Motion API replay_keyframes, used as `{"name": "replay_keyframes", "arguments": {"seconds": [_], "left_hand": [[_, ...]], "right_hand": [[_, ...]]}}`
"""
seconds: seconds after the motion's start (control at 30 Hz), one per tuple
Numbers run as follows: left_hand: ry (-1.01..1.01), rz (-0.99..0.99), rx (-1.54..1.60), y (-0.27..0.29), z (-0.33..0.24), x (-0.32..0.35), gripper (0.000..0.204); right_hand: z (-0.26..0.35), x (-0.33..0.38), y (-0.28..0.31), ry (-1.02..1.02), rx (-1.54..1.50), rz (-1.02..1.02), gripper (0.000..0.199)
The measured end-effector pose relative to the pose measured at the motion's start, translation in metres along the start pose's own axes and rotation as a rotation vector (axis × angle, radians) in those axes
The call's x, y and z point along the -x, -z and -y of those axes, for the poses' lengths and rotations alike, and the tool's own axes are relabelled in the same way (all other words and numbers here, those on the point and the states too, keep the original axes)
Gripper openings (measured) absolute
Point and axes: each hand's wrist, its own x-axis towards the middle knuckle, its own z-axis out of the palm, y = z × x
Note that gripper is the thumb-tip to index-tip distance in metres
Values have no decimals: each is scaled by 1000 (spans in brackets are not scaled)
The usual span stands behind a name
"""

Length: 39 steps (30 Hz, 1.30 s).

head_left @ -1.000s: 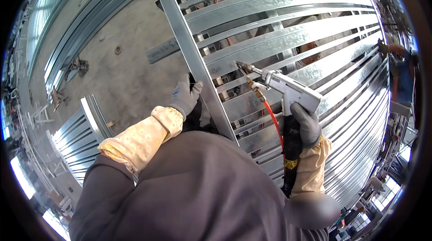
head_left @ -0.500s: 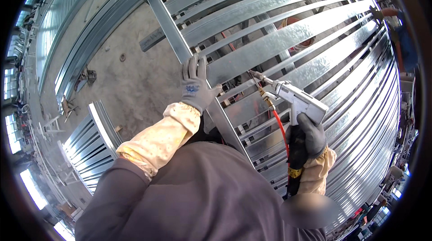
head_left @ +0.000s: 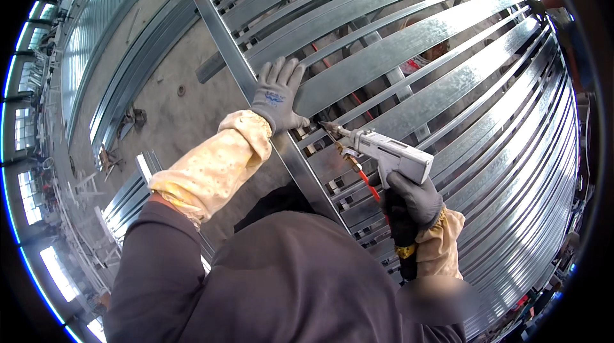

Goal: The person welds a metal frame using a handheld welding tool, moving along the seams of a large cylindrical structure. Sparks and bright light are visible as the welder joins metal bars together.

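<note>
My left hand (head_left: 278,96), in a grey glove, lies flat with fingers stretched out on the end rail (head_left: 220,36) of a large metal frame, over the ends of its slats. A white pistol-shaped welding gun (head_left: 391,155) is held in my right hand (head_left: 419,201), whose grey-gloved fingers wrap round its dark grip. The gun's narrow nozzle (head_left: 336,129) points left, close to the rail and just right of my left thumb. Beneath the nozzle runs a thin feed tube with a red hose (head_left: 367,180). Whether the tip touches metal I cannot tell.
Long shiny slats (head_left: 448,90) with gaps between them spread across the right side. More metal profiles (head_left: 144,55) lie on the concrete floor at left, near another slatted panel (head_left: 128,199). At the far right edge another person's gloved hand (head_left: 536,7) is at the frame.
The welding gun has come left, and its nozzle is now beside my left thumb near the end rail. My left hand has shifted a little, still flat. The whole view has shifted slightly.
</note>
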Motion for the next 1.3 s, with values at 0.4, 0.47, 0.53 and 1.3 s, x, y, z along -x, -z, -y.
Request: {"name": "replay_keyframes", "arguments": {"seconds": [0.4, 0.47, 0.53, 1.3], "left_hand": [[-1057, 86, -63, 3, 27, -116, 123], [-1129, 138, -74, 3, 30, -125, 110], [-1186, 117, -81, 0, 32, -136, 104], [-1252, 167, -12, 0, 14, -160, 83]], "right_hand": [[9, -51, -12, -105, -12, 260, 42], [16, -59, -15, -168, -20, 277, 43], [18, -66, -18, -188, -45, 262, 43], [33, -126, -29, -341, -95, 246, 43]]}}
